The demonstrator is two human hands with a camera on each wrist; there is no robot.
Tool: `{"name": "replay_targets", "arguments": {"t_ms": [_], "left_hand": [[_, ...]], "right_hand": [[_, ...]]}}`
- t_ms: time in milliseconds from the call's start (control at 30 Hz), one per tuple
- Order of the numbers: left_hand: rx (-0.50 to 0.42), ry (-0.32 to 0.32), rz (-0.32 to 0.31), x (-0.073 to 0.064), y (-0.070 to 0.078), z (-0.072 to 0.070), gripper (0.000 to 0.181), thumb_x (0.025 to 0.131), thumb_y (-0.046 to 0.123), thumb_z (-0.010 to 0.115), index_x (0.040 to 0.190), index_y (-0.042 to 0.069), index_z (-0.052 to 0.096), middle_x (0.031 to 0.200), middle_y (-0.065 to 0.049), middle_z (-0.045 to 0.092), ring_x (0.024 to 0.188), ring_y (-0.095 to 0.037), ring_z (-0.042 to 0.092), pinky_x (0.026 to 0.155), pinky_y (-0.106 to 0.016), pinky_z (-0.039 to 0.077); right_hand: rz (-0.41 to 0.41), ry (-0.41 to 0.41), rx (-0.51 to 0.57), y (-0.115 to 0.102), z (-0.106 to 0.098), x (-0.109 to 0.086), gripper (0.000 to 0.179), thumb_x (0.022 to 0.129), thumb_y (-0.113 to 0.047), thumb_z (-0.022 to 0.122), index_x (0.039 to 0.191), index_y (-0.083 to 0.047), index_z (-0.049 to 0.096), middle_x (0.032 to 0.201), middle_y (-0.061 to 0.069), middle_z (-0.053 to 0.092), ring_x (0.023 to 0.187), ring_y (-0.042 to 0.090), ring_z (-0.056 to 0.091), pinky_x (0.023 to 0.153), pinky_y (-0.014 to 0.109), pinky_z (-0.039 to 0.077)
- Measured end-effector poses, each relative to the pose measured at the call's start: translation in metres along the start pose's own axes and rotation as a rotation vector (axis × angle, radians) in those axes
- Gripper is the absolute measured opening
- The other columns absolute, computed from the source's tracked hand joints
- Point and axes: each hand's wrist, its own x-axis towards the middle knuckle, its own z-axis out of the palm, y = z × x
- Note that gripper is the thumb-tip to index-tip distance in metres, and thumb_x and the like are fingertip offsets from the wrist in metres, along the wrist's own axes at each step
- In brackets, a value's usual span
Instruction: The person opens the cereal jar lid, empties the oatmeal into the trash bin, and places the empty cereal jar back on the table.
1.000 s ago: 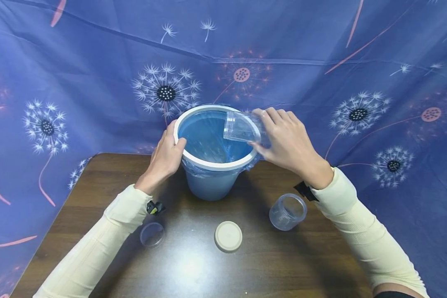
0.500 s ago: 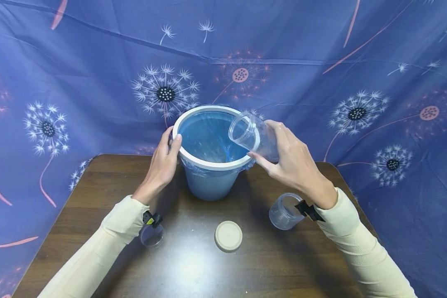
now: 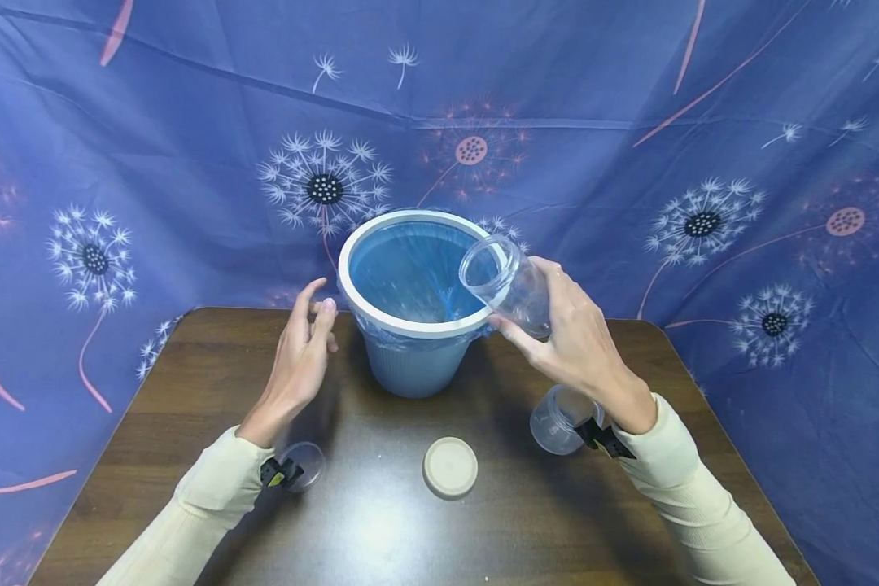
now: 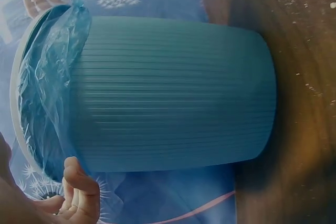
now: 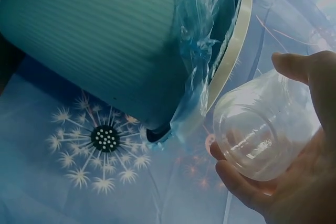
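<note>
My right hand (image 3: 575, 334) grips a clear plastic jar (image 3: 523, 297), tilted with its open mouth toward the blue trash bin (image 3: 417, 362). In the right wrist view the jar (image 5: 257, 135) looks see-through, and its base faces that camera. A white rim ring (image 3: 417, 329) tops the bin, over a thin blue plastic liner (image 4: 50, 77) that hangs outside. To the left of the bin my left hand (image 3: 296, 358) is held apart from the rim, fingers loosely bent, holding nothing.
On the brown wooden table (image 3: 352, 537) lie a round cream lid (image 3: 450, 468) at the centre and a clear round lid or dish (image 3: 306, 465) by the left wrist. A second clear jar (image 3: 554, 423) stands under the right wrist. Blue dandelion-print cloth (image 3: 593, 98) hangs behind.
My left hand has let go of the bin's rim and moved left and toward me. The jar in my right hand has drawn back from over the bin, its mouth turning upward.
</note>
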Motion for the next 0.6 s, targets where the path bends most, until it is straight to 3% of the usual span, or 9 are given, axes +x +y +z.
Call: {"name": "replay_targets", "arguments": {"t_ms": [233, 433, 600], "left_hand": [[0.013, 0.011, -0.017, -0.019, -0.009, -0.006, 0.053, 0.117, 0.041, 0.039, 0.165, 0.019, 0.038, 0.123, -0.012, 0.061, 0.077, -0.023, 0.062, 0.068, -0.026, 0.048], [0.02, 0.008, -0.038, -0.033, -0.014, -0.011, 0.052, 0.116, 0.04, 0.041, 0.165, 0.022, 0.039, 0.126, -0.01, 0.06, 0.078, -0.024, 0.063, 0.068, -0.026, 0.048], [-0.056, 0.038, -0.014, -0.041, -0.017, -0.015, 0.047, 0.117, 0.028, 0.04, 0.163, 0.018, 0.04, 0.119, -0.005, 0.058, 0.073, -0.021, 0.061, 0.059, -0.025, 0.049]], "right_hand": [[0.04, 0.009, 0.075, -0.004, 0.001, -0.009, 0.079, 0.088, -0.033, 0.088, 0.149, -0.001, 0.048, 0.125, 0.017, 0.065, 0.109, 0.034, 0.063, 0.09, 0.054, 0.051], [0.097, 0.013, 0.173, -0.008, 0.003, -0.015, 0.079, 0.088, -0.027, 0.088, 0.151, -0.004, 0.046, 0.133, 0.016, 0.064, 0.118, 0.033, 0.062, 0.095, 0.054, 0.049], [0.119, 0.053, 0.29, -0.011, 0.006, -0.02, 0.072, 0.086, -0.02, 0.09, 0.144, -0.006, 0.05, 0.13, 0.007, 0.066, 0.114, 0.022, 0.062, 0.09, 0.038, 0.048]]}}
